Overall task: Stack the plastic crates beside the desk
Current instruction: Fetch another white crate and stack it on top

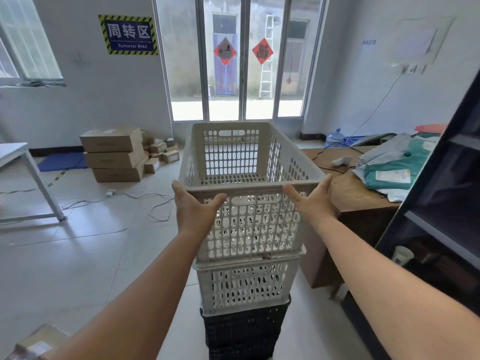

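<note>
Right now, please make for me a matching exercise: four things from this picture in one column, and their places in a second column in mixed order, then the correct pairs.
Things:
1. black perforated plastic crate
2. top white perforated plastic crate
3. stacked brown cardboard boxes
4. teal plastic mail bags

Places:
A. on the brown wooden desk
B. bottom of the crate stack
C. on the floor near the left wall
D. between the two open hands, left and right

Pairs: 1-B, 2-D, 3-C, 4-A
</note>
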`<state>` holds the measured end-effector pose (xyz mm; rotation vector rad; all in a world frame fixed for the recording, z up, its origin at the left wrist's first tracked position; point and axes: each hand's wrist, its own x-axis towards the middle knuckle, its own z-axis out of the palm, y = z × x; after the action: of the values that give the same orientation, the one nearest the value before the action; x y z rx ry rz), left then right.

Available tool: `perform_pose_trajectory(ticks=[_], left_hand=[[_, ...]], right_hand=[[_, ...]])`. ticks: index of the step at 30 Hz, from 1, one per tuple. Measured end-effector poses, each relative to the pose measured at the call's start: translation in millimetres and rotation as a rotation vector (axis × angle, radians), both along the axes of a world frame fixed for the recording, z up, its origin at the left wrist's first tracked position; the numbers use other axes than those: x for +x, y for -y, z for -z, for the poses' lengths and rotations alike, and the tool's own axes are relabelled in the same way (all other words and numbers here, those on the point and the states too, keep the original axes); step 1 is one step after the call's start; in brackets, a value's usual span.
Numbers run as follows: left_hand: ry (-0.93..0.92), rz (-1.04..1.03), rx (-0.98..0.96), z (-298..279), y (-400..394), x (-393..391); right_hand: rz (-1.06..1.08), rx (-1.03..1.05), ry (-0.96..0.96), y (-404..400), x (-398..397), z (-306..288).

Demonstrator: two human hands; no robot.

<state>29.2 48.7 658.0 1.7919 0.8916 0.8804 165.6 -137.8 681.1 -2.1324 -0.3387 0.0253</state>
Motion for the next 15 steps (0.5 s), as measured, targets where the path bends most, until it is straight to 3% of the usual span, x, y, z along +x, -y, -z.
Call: perform_pose_trajectory(ticks=[5, 8, 11, 15], left_hand=[[-0.084, 0.032, 0.063, 2.2, 17.5, -11.4], [-0.186, 0.055, 0.138, 0.5, 23.5, -21.3], [-0.337, 0.101, 0.224, -6.2, 29.3, -32.1], [-0.392, 0.171, 0.278, -35.0, 48.0, -49.9]], right_hand=[[-0.086, -0.078, 0.031, 7.3, -20.5, 7.3], [-0.183, -0.226, 0.087, 14.6, -30.4, 5.3], [-0.285, -0.395, 0.150, 22.2, -39.6, -7.7], [-0.340, -0.442, 0.217, 35.6, -54.4, -31.7]])
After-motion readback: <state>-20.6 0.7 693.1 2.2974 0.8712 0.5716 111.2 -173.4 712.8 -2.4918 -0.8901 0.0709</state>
